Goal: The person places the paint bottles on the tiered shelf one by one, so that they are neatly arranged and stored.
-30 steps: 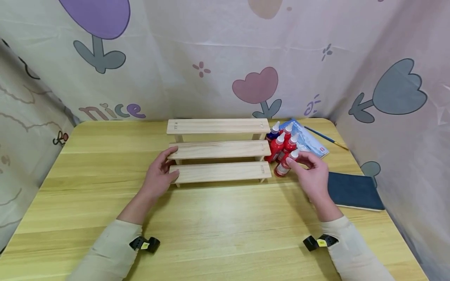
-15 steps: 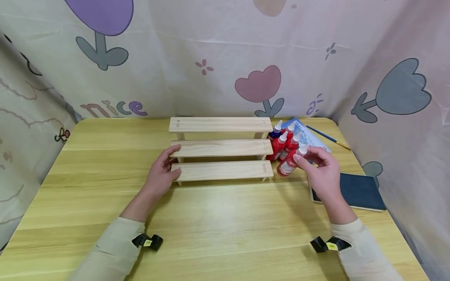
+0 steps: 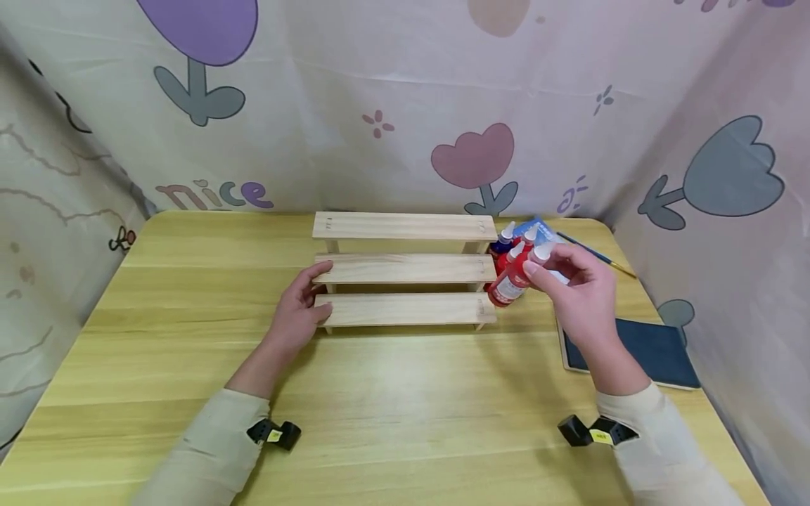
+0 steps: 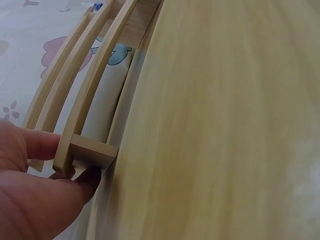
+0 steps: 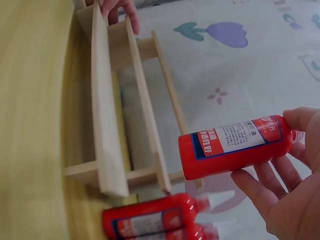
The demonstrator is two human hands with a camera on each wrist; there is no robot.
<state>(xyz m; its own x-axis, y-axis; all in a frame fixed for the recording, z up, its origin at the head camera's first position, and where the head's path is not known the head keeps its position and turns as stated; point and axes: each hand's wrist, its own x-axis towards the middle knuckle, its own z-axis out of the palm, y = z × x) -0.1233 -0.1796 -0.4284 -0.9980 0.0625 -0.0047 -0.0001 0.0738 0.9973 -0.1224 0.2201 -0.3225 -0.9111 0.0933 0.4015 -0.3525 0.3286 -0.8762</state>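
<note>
A three-tier wooden step rack (image 3: pixel 405 309) stands at the back of the table. My left hand (image 3: pixel 296 318) grips its left end, the thumb at the lowest tier and the fingers at the middle one. With thumb and fingers my right hand (image 3: pixel 585 299) holds a red squeeze bottle (image 5: pixel 235 145) by its upper part. That bottle is tilted and off the table, beside the rack's right end. Its white nozzle shows in the head view, and a printed label faces the right wrist camera. Other red bottles (image 5: pixel 150 217) stand below it, partly hidden in the head view.
A dark blue bottle (image 3: pixel 502 242) stands behind the red ones. Further right lie a blue booklet (image 3: pixel 538 230), a blue paintbrush (image 3: pixel 595 254) and a dark notebook (image 3: pixel 654 348). A patterned cloth (image 3: pixel 380 84) hangs behind the table.
My right hand has lifted the red bottle from the table and carried it up and toward the rack's right end. The left hand keeps its hold on the rack. The head view has shifted slightly.
</note>
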